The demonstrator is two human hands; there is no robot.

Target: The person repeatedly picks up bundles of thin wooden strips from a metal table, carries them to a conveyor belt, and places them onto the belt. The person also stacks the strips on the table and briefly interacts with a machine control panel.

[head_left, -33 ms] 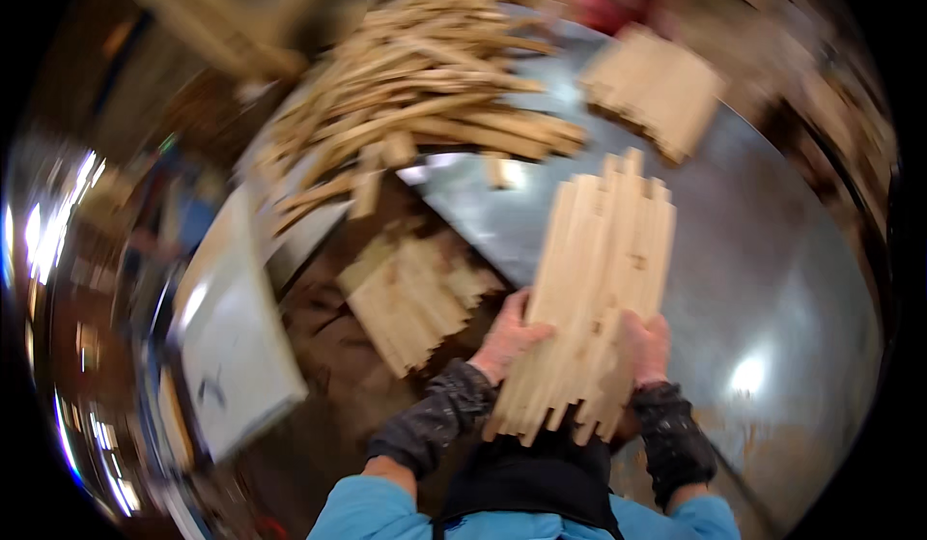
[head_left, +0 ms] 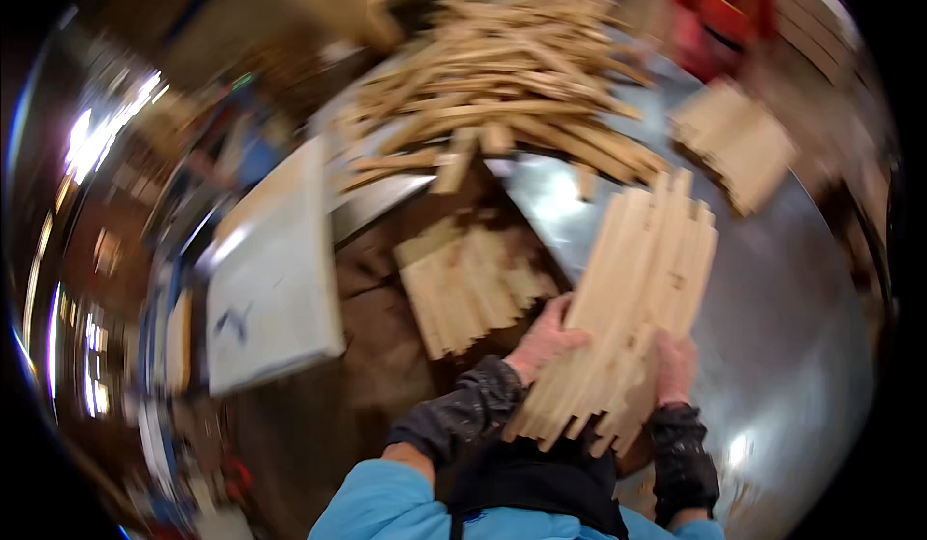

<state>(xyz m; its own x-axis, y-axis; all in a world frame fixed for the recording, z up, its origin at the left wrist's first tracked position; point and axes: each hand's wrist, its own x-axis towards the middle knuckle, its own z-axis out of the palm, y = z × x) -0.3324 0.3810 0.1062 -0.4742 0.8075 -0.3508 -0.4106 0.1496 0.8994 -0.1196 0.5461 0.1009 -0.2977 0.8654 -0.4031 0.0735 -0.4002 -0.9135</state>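
Note:
Both my hands hold one flat bundle of pale wooden slats (head_left: 637, 279), tilted up and away from me over the near edge of a shiny metal table (head_left: 801, 318). My left hand (head_left: 546, 342) grips the bundle's lower left side. On the lower right side, my right hand (head_left: 674, 366) presses against it. The slat ends are uneven at both the top and the bottom. Dark sleeves and cuffs cover both wrists.
A big loose pile of wooden sticks (head_left: 502, 86) lies at the table's far side. A second neat stack of slats (head_left: 734, 144) rests at the far right. Another stack (head_left: 473, 284) lies lower on a brown surface, beside a white board (head_left: 275, 270). Something red (head_left: 719, 9) is blurred behind.

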